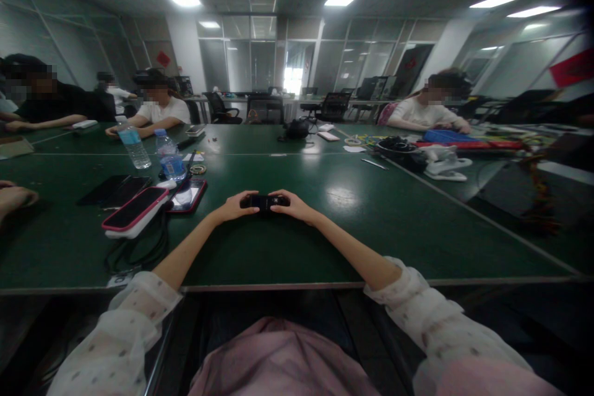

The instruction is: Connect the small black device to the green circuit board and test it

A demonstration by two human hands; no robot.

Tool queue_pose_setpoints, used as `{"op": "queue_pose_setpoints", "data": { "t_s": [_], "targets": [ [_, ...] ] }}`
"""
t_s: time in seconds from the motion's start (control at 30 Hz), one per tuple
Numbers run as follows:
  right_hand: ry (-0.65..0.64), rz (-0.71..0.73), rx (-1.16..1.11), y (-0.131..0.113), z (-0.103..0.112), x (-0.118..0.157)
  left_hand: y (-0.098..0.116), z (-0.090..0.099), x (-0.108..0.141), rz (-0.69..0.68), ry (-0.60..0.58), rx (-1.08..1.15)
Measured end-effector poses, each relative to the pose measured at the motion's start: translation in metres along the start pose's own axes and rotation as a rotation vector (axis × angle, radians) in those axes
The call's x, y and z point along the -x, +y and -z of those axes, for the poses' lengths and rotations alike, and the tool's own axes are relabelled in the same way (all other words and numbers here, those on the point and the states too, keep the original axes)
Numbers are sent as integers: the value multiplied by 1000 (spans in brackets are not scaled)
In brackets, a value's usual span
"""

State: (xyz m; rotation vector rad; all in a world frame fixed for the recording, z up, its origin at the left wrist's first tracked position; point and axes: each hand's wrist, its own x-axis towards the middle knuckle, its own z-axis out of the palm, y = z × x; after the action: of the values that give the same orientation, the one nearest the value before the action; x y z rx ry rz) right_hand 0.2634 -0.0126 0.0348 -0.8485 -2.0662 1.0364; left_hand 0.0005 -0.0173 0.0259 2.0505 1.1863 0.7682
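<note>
A small black handheld device [263, 203] with a dark, screen-like face and light marks near its right end is held low over the green table [297, 253], straight in front of me. I cannot make out its exact kind. My left hand [236, 206] is closed round its left end, thumb on the near side and fingers behind. On the right end, my right hand [296, 206] grips it the same way. Both forearms rest across the table's near edge. The fingers cover the ends of the device.
Left of my hands lie a red-edged phone [137, 207] on a white object, another phone [188, 195], black cords and two water bottles [171, 158], [134, 145]. Farther right are a pen [374, 164] and a white object [448, 167]. Several people sit around the table.
</note>
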Motion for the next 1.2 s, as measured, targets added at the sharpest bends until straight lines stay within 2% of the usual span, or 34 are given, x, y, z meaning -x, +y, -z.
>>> {"op": "queue_pose_setpoints", "data": {
  "t_s": [0.33,0.6,1.03,1.2],
  "targets": [
    [6,-15,-27,2,-1,-1,10,1,3,-9,28,38],
    [0,-48,-41,1,1,0,14,3,5,8,-12,94],
    [62,-70,8,3,-1,-2,12,1,3,30,18,114],
    [47,-55,-8,5,0,-5,7,0,2,2,15,138]
  ]
}}
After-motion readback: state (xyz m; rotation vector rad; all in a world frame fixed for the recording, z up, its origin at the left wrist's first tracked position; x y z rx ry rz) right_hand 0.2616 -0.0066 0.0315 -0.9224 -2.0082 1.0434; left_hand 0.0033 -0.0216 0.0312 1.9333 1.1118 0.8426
